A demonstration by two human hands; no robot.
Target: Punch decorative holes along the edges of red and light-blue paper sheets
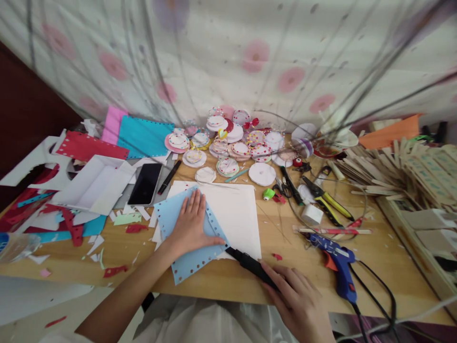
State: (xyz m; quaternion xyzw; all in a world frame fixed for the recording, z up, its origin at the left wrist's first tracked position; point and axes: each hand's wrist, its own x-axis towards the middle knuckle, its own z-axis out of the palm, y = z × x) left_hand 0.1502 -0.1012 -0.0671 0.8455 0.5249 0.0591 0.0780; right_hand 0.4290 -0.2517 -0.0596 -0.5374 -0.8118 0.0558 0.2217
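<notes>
My left hand [193, 224] lies flat on a light blue sheet of paper [187, 267], fingers stretched out and thumb pointing right. Small flower-shaped holes run along the sheet's edges. Beneath it is a white sheet [237, 209], partly covered by the blue one. In my right hand [293, 290] is a slim black hole punch [252, 264], with my fingers closed around its handle. Its tip meets the right corner of the blue sheet, close to my left thumb. Whether its jaws are pressed together is too small to tell.
Decorated round paper pieces [228, 150] crowd the back. On the left are a phone [144, 183], a white box [94, 186] and paper scraps. To the right lie a blue glue gun [335, 267] with its cord, yellow-black pliers [328, 200] and wooden sticks [378, 166].
</notes>
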